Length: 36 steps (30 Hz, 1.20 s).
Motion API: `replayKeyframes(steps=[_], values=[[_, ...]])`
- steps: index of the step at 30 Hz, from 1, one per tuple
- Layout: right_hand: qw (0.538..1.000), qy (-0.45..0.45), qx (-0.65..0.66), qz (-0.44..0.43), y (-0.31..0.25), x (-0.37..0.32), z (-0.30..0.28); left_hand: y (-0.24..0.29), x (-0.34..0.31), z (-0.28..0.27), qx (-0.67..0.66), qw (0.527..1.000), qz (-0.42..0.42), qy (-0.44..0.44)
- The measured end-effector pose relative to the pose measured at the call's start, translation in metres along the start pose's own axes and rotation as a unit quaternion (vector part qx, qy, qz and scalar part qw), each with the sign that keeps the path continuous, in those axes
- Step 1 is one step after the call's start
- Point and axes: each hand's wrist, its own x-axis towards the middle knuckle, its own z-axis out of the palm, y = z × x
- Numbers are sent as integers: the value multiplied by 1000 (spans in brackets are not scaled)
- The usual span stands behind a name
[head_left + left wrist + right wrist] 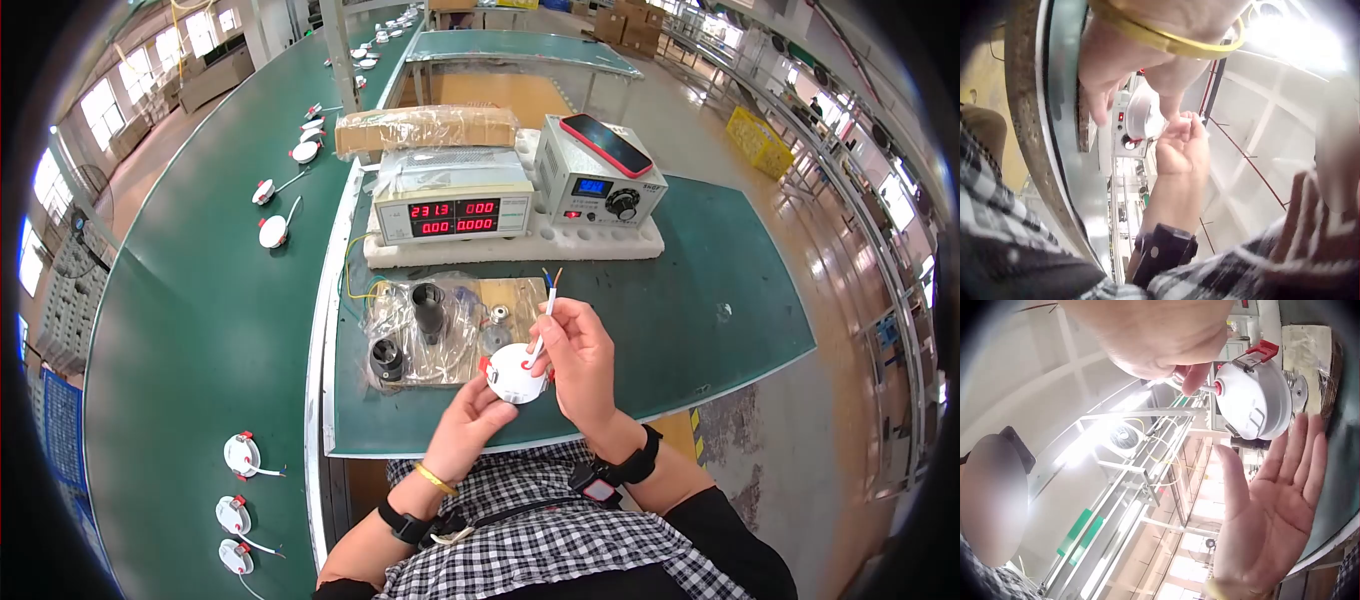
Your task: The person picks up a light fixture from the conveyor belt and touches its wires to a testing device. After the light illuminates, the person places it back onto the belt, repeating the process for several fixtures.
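Note:
A round white LED downlight (516, 375) with red-tipped spring clips is held up in front of the person, its back facing up in the head view. The right hand (582, 360) pinches its white cable (551, 305), whose end shows stripped blue and brown wires. Below the light is the left hand (468, 425), seen in the right wrist view with straight fingers (1300, 450) at the rim and the thumb standing apart. In the left wrist view, the light (1145, 112) appears between both hands.
Behind stand a power meter (455, 218) with red digits and a grey voltage regulator (605, 180) bearing a phone (606, 143). A plastic-wrapped board (460, 365) carries black sockets (428, 310). On the left, several downlights lie along the green conveyor belt (200, 340).

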Motion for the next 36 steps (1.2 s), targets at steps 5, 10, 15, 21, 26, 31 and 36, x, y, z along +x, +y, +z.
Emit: replayKeyframes(steps=[5,10,15,21,26,31,36], values=[[1000,16,3,17,1,-2,1,-10,13,9,36,997,71,10],[981,-1,-192,-19,7,8,-17,-9,13,7,154,987,25,-33],[897,-67,-437,10,20,18,-24,-15,19,2,74,990,-72,-91],[838,-138,-523,76,41,32,-26,-17,20,-2,-19,982,-160,-103],[824,-146,-545,48,46,40,-22,-12,21,-1,-55,982,-161,-84],[805,-167,-568,38,40,44,-17,-18,24,-4,-79,985,-134,-75],[806,-163,-569,31,43,43,-20,-19,25,-9,-155,968,-179,-87]])
